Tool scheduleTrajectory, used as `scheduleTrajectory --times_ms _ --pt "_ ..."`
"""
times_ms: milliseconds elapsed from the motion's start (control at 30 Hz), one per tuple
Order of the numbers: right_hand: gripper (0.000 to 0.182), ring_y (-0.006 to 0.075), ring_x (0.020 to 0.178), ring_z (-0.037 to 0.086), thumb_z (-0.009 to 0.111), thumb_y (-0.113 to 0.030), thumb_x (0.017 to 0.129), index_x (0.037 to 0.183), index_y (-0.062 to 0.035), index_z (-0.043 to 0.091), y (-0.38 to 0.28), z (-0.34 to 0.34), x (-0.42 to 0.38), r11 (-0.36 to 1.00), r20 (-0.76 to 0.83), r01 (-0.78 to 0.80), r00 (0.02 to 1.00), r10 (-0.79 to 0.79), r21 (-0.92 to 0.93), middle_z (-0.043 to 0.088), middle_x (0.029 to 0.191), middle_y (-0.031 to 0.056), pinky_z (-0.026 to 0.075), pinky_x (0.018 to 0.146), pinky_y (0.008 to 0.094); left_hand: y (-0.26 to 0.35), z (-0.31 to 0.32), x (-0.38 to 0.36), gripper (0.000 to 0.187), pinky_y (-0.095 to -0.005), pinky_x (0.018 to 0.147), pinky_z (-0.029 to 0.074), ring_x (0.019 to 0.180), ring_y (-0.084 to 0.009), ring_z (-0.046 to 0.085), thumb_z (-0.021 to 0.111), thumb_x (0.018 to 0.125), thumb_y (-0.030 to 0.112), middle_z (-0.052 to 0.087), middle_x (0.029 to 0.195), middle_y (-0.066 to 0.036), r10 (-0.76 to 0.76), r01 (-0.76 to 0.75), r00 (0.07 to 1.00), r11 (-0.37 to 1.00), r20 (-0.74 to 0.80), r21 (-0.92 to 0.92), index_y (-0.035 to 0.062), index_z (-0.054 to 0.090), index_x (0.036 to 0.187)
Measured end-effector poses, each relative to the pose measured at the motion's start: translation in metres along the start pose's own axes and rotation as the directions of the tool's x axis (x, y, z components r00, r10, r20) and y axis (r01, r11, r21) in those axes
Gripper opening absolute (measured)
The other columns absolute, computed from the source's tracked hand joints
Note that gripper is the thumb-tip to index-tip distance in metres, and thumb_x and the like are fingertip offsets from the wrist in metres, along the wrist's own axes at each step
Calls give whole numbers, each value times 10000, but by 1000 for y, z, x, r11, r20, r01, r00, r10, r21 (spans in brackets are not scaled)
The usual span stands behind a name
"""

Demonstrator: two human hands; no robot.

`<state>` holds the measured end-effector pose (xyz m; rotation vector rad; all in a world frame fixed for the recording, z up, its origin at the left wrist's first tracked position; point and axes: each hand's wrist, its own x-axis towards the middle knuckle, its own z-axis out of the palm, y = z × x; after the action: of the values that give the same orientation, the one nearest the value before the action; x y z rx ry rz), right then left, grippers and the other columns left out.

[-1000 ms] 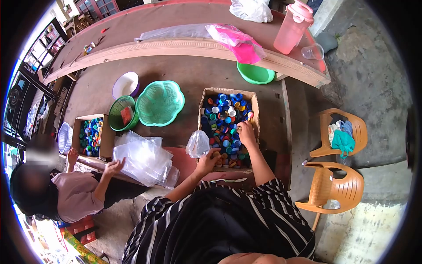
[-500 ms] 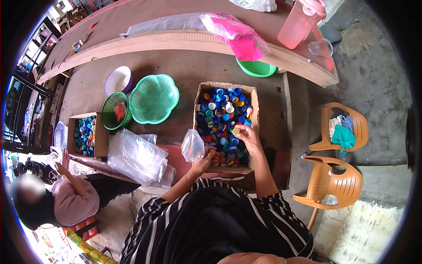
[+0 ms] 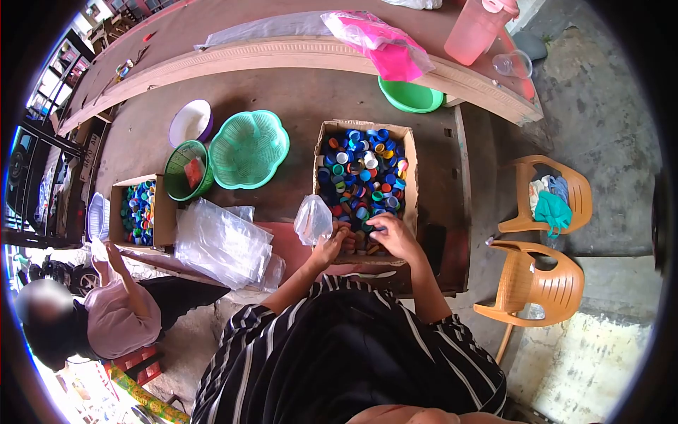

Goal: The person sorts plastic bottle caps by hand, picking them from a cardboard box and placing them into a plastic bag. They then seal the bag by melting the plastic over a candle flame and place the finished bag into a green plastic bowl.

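Note:
A cardboard box [image 3: 412, 173] full of bottle caps in many colours stands in front of me. My left hand [image 3: 330, 245] is closed at the box's near left corner, and a clear plastic bag [image 3: 312, 220] hangs from its fingers to the left. Small caps seem to lie in or beside that hand's fingers. Over the near part of the box, my right hand [image 3: 393, 236] has its fingers bent together near a green cap; whether it holds anything is too small to tell.
Left of the box are a stack of clear bags [image 3: 222, 244], a mint basket [image 3: 248, 150], a green basket [image 3: 188, 170], a white-and-purple bowl [image 3: 191, 124] and a smaller box of caps [image 3: 169, 215]. Another person sits at far left. Orange chairs [image 3: 540, 286] stand right.
My right hand has moved down and slightly left over the box, and the tan cap it held up no longer shows. The view has shifted slightly. The other person's hands have moved.

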<state>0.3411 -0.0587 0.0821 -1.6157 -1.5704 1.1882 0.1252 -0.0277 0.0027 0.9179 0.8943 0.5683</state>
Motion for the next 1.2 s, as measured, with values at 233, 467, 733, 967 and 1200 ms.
scheduleTrajectory --times_ms 233,467,733,967,1200 --pt "296 266 904 657 725 -68 810 1097 -35 660 -5 3 -23 996 -58 84 995 -84 2 630 1045 127 522 797 365 23 20 -15 359 -314 862 529 1009 -191 619 403 1030 137 604 1103 -123 131 -137 984 990 116 41 44 355 1373" --pt "382 247 986 643 698 16 753 1129 -15 633 -14 24 -24 988 -3 137 991 -137 -72 646 1046 116 502 882 339 34 29 -36 368 -344 817 523 987 -195 614 478 998 133 607 1078 -136 198 -222 970 959 140 178 -30 341 1298" --pt "341 221 828 666 757 -182 837 1127 -43 645 27 0 -23 994 -383 73 919 -98 -78 661 1010 123 538 735 327 161 22 -159 266 -405 818 480 924 -296 584 691 866 198 592 965 -123 269 -651 647 683 714 332 2 510 872" --pt "344 191 843 651 745 -217 856 1138 -50 640 39 4 -19 983 -396 5 915 -78 -182 665 993 93 529 759 312 214 19 -219 427 -396 733 392 752 -307 541 580 909 403 592 846 -166 403 -516 459 846 792 -131 4 560 759" --pt "374 209 844 657 730 -285 857 1146 -69 630 42 8 -17 968 -388 13 915 -112 -249 651 1047 85 526 740 341 238 57 -244 402 -411 785 420 875 -335 521 584 932 403 549 954 -179 590 -487 335 776 735 -400 3 570 961"
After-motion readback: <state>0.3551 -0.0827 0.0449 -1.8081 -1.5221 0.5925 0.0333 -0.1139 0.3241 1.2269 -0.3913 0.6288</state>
